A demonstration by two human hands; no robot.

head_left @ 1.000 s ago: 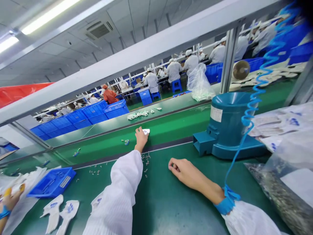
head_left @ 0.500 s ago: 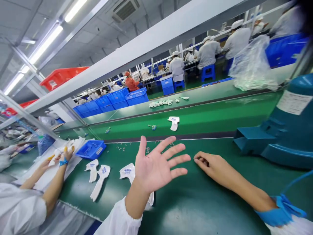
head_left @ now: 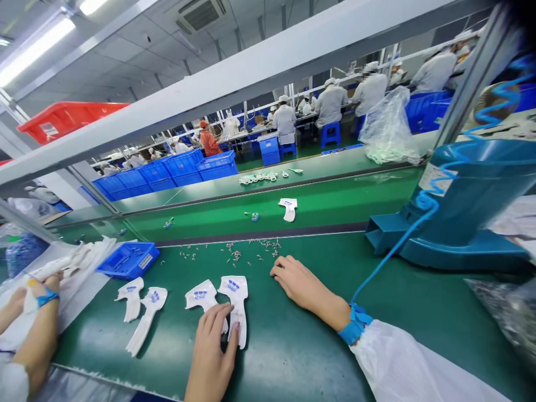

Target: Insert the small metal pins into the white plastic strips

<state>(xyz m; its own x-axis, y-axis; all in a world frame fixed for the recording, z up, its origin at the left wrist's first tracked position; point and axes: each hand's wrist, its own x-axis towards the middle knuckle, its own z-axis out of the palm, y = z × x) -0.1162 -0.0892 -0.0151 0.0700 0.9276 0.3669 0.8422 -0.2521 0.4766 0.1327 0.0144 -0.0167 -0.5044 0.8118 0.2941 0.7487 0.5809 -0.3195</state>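
Note:
My left hand reaches over a pair of white plastic handle-shaped shells with blue marks. Its fingers are stretched and a little apart, the fingertips on the left shell and the thumb against the right shell. Both shells lie on the green tabletop, partly covered by the hand. My right hand rests on the table with loosely bent fingers, nothing visible in them. Just beyond its fingertips lie many tiny screws, scattered along the table's back. A blue wristband with a coiled cord is around my right wrist.
Two more white shells lie left, beside a blue tray. A co-worker's hands handle white parts at far left. Behind runs a green belt carrying another shell. A teal machine stands at right.
My left hand has turned from palm up and come down onto the white shells. My right hand's fingers have loosened from a curl near the screws. The view has shifted right.

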